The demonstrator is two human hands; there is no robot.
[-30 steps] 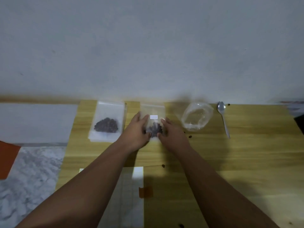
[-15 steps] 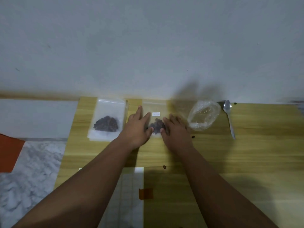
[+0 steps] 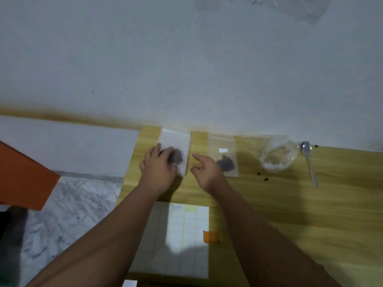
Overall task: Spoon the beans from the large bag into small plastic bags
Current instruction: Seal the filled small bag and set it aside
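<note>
On the wooden table, a small clear bag with dark beans lies at the back left on a stack of small bags. My left hand rests on it, fingers laid over the beans. A second small bag of beans lies flat to its right. My right hand hovers between the two bags, fingers loosely curled, holding nothing. Further right are the crumpled large clear bag, which looks nearly empty, and a metal spoon.
A few loose beans lie in front of the large bag. A white sheet with an orange tab lies on the near table. An orange object and marble floor are off the table's left edge.
Both hands have left the middle bag, which now lies flat on the table. My left hand moved left onto the other bag of beans. The camera view shifted left.
</note>
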